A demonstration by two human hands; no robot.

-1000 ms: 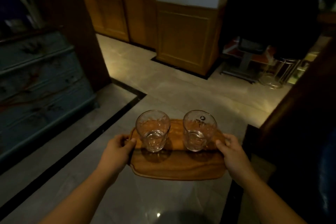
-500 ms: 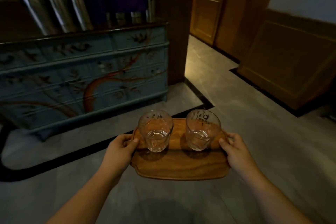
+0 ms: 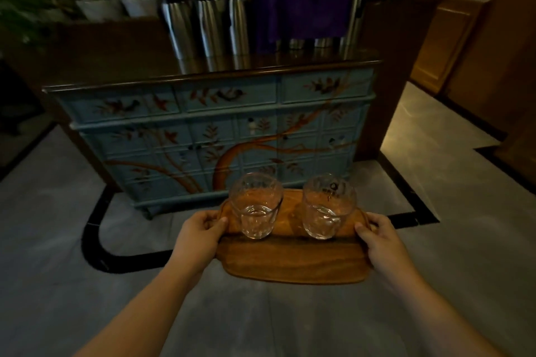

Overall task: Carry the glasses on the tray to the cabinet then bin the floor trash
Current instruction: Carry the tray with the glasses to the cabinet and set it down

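A wooden tray [image 3: 293, 262] is held level over the floor, with two clear glasses upright on its far half: the left glass [image 3: 255, 206] and the right glass [image 3: 328, 206]. My left hand [image 3: 200, 236] grips the tray's left end and my right hand [image 3: 380, 239] grips its right end. Straight ahead stands a blue painted cabinet [image 3: 214, 124] with a dark glossy top [image 3: 121, 72]. No floor trash is in view.
Several steel vases [image 3: 208, 26] and a purple cloth [image 3: 301, 6] stand at the back of the cabinet top, with plants behind. A wooden post [image 3: 385, 72] adjoins the cabinet's right side. The grey tiled floor has a black border line [image 3: 95, 240].
The view has swung left, so the cabinet now sits directly ahead and closer. Both hands keep the same hold on the tray, and the glasses have not shifted.
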